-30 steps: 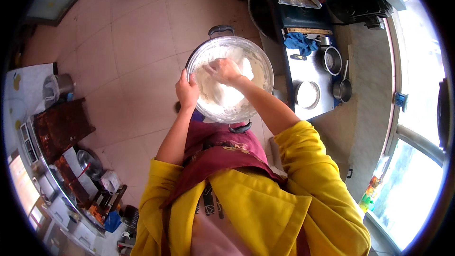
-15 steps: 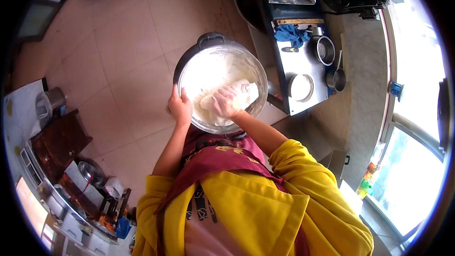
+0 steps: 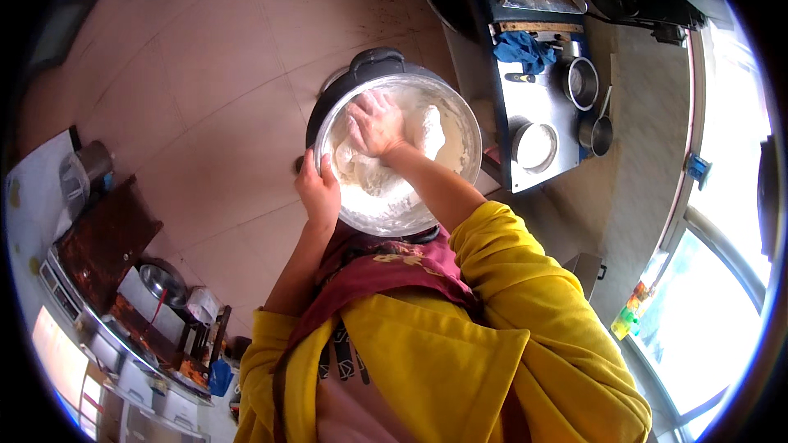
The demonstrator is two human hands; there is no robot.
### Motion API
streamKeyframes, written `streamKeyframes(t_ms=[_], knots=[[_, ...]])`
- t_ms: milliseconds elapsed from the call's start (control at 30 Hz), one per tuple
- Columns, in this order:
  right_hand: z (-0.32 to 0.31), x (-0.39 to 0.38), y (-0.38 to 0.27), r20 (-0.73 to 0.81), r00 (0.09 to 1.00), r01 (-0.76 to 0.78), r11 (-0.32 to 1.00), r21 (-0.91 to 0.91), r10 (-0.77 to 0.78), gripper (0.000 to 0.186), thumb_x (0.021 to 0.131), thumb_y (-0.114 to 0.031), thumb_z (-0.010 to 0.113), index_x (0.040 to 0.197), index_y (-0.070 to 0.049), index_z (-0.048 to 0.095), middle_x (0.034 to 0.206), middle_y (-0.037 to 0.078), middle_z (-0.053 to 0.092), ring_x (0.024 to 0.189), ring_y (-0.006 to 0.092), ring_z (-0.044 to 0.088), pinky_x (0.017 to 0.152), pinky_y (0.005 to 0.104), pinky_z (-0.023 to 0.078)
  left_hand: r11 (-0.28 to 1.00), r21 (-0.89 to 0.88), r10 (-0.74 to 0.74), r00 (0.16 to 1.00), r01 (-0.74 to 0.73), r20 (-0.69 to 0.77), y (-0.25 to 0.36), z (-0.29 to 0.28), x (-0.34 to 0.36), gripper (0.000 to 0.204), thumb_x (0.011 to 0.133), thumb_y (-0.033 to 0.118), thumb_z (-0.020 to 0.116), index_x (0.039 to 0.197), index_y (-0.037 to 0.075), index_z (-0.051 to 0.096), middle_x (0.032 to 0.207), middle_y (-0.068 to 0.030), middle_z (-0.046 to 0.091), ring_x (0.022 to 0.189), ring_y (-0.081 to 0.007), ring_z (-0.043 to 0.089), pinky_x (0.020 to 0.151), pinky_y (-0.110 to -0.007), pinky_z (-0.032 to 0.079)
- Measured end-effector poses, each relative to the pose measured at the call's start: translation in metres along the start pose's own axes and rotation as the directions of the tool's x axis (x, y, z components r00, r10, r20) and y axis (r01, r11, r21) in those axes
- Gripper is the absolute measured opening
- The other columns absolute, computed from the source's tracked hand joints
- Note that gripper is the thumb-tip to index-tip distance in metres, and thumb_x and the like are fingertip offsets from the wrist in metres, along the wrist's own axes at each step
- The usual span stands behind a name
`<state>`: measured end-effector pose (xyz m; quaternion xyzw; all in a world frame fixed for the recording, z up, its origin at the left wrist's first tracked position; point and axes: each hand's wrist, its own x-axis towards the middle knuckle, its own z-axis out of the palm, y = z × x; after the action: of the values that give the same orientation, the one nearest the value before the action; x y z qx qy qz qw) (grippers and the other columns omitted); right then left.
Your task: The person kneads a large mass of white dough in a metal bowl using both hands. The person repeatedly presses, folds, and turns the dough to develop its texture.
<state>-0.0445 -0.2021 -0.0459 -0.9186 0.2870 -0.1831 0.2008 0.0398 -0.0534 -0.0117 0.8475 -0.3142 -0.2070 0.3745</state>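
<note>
In front of me a wide metal basin point(image 3: 474, 152) of white flour point(image 3: 377, 205) rests on a black pot point(image 3: 376, 68) with a looped handle. My left hand point(image 3: 319, 193) grips the basin's left rim, thumb on the inside edge. Inside, my flour-dusted right hand point(image 3: 376, 125) lies palm down at the far left part, fingers stretched out over the flour. Just right of it sits a pale lump thickly coated in flour point(image 3: 428, 131); what lies under the coating cannot be made out. Whatever is beneath my right palm is hidden.
On the right, a counter point(image 3: 521, 172) holds a round tin of white powder point(image 3: 536, 148), a metal pot point(image 3: 580, 84), a saucepan point(image 3: 597, 134) and a blue cloth point(image 3: 525, 51). A dark red wooden board point(image 3: 107, 238) and a metal bowl point(image 3: 162, 283) stand at the lower left.
My right hand has moved left and farther away inside the basin, off the lump at the right, and its fingers have spread. My left hand keeps its hold on the rim.
</note>
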Motion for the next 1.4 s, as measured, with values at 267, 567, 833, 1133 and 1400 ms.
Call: streamKeyframes(t_ms=[267,567,833,1133,1400], knots=[[0.001,0.008,-0.005,0.095,0.995,-0.025,0.998,-0.065,0.031,0.026,0.079,-0.031,0.056,0.092,-0.011,0.065,0.102,0.008,0.064,0.104,0.0264,0.057,0.086,0.0391,0.045,0.994,0.100,-0.039,0.999,0.041,-0.020,-0.004,-0.001,-0.001,0.031,0.090,0.018,0.055,0.112,-0.004,0.056,0.087,-0.0261,0.064,0.080,-0.0430,0.062,0.070,-0.047,0.049],[-0.060,0.005,-0.046,0.785,0.594,-0.129,0.984,-0.127,0.179,0.035,0.083,-0.039,0.054,0.090,-0.009,0.070,0.089,0.011,0.069,0.082,0.0284,0.066,0.072,0.0409,0.052,0.998,0.035,-0.043,0.995,0.046,-0.087,-0.006,0.002,-0.001,0.037,0.090,0.019,0.056,0.117,-0.006,0.054,0.093,-0.0278,0.064,0.089,-0.0432,0.062,0.077,-0.046,0.048],[-0.067,-0.097,-0.044,0.090,0.992,0.078,0.988,0.134,-0.090,0.010,0.069,-0.016,0.062,0.062,-0.009,0.059,0.061,0.008,0.058,0.055,0.0274,0.057,0.052,0.0391,0.044,0.993,0.071,-0.093,0.994,0.097,-0.056,0.008,0.000,-0.006,0.039,0.090,0.022,0.056,0.119,-0.005,0.054,0.102,-0.0277,0.063,0.095,-0.0431,0.060,0.085,-0.046,0.045],[-0.033,-0.078,-0.030,0.122,0.993,0.012,0.999,-0.031,-0.008,0.029,0.063,-0.029,0.063,0.087,-0.012,0.059,0.092,0.010,0.055,0.087,0.0287,0.054,0.073,0.0420,0.040,0.996,0.072,0.046,0.998,-0.043,-0.033,-0.008,0.006,-0.005,0.028,0.090,0.014,0.056,0.109,-0.007,0.056,0.086,-0.0271,0.063,0.076,-0.0427,0.061,0.069,-0.045,0.047],[-0.019,-0.043,-0.024,0.140,0.989,0.034,0.997,0.065,-0.043,0.026,0.067,-0.028,0.062,0.088,-0.012,0.063,0.088,0.005,0.060,0.083,0.0230,0.057,0.076,0.0384,0.042,0.998,0.057,0.028,1.000,-0.028,-0.003,0.003,0.003,0.004,0.026,0.090,0.012,0.056,0.107,-0.007,0.056,0.088,-0.0266,0.063,0.079,-0.0417,0.062,0.068,-0.044,0.048]])
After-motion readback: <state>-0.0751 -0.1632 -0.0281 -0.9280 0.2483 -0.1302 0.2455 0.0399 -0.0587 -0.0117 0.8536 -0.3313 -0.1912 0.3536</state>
